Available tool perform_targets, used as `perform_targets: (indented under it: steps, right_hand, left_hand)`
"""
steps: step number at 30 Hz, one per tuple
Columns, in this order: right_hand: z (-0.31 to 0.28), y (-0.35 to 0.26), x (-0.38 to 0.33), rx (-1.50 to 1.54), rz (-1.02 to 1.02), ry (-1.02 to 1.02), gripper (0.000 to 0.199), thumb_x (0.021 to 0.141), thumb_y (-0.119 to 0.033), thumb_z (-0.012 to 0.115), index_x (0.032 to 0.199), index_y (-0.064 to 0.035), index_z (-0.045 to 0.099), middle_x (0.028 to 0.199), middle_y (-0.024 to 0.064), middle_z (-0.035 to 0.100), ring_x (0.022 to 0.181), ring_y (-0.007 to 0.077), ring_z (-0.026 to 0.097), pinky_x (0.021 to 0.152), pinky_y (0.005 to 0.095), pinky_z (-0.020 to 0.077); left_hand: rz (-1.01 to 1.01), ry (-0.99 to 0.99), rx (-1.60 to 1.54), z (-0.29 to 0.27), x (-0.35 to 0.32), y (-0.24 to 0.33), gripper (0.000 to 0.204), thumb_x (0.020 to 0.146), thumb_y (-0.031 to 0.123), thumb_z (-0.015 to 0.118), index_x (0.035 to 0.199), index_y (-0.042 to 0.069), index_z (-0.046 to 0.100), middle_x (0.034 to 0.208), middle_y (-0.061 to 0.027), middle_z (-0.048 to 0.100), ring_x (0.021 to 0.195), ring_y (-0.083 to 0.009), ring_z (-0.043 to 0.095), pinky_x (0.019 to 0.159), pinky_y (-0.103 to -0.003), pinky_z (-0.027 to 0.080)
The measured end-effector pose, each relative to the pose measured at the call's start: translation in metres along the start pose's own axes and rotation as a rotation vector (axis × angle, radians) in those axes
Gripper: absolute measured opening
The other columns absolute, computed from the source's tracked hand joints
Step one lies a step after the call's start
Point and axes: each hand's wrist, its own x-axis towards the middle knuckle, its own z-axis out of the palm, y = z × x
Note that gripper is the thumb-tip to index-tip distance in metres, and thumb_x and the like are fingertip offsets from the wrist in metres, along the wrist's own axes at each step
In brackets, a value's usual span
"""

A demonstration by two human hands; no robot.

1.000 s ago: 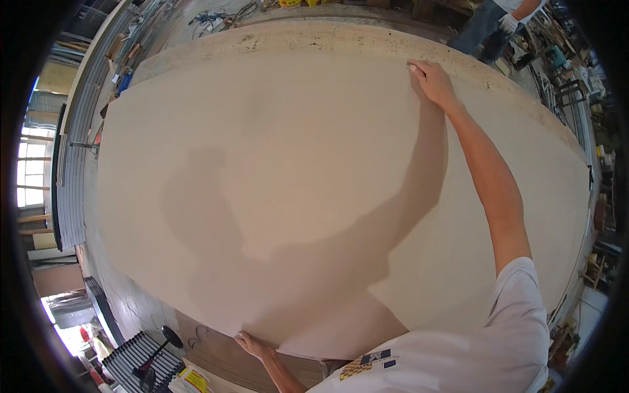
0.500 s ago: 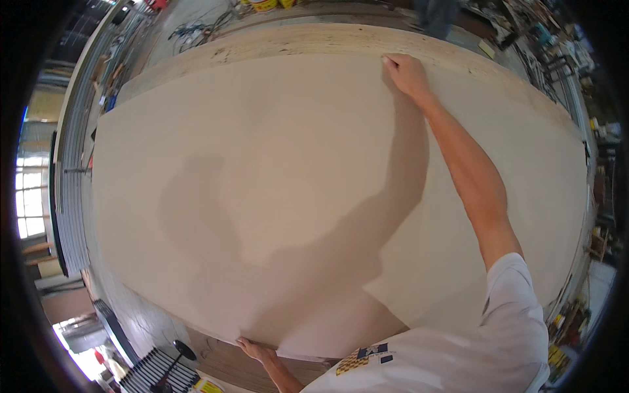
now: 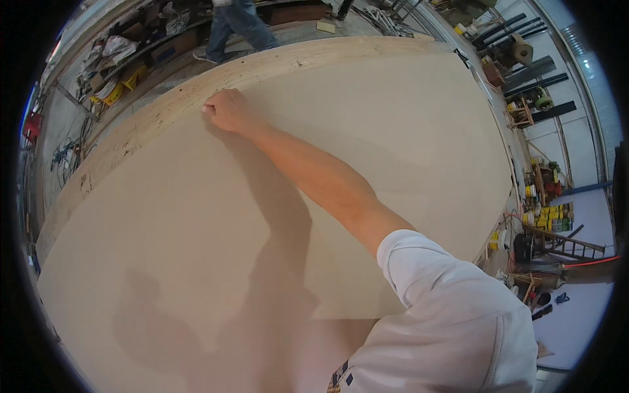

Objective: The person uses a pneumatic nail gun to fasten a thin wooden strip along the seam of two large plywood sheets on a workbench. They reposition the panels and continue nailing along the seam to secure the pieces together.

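Looking down, we see the right hand (image 3: 229, 111) at the far edge of a broad, pale sheet (image 3: 183, 203). Its fingers are curled in close, near to a fist, but we cannot tell whether they pinch that edge. The left hand lies outside our view, so its state we cannot tell.

The sheet spreads flat below us, across most of the view, on top of a wooden board (image 3: 141, 134) whose speckled border shows beyond it. The bare right forearm (image 3: 321, 173) reaches over it from a white sleeve (image 3: 413, 259), and a dark shadow (image 3: 282, 196) falls across its surface. Past the board we make out another person's jeans (image 3: 237, 29), a yellow bucket (image 3: 113, 93) and tangled cables (image 3: 69, 157). To the right we find yellow containers (image 3: 553, 216) grouped together.
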Motion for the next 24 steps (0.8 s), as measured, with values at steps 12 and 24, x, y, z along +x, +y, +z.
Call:
perform_targets:
  steps: [12,24]
  right_hand:
    - [-0.002,-0.010,-0.030,-0.168,-0.150,0.014,0.034,0.100,-0.023,0.057,0.129,-0.0061,0.065,0.140,0.0232,0.057,0.138,0.0416,0.046,0.117,0.0543,0.0334]
    - [-0.336,-0.006,-0.630,-0.448,0.878,0.227,0.061,0.093,-0.029,0.070,0.146,-0.0050,0.053,0.158,0.0202,0.042,0.150,0.0369,0.032,0.123,0.0561,0.0231]
  left_hand:
    - [0.152,-0.090,0.067,0.012,0.004,0.012,0.050,0.108,0.028,0.047,0.154,0.008,0.041,0.153,-0.0165,0.045,0.136,-0.0328,0.045,0.110,-0.046,0.041]
    - [0.526,-0.278,0.203,0.022,-0.051,0.023,0.052,0.109,0.028,0.047,0.155,0.008,0.039,0.157,-0.0170,0.041,0.141,-0.0337,0.042,0.112,-0.046,0.040]
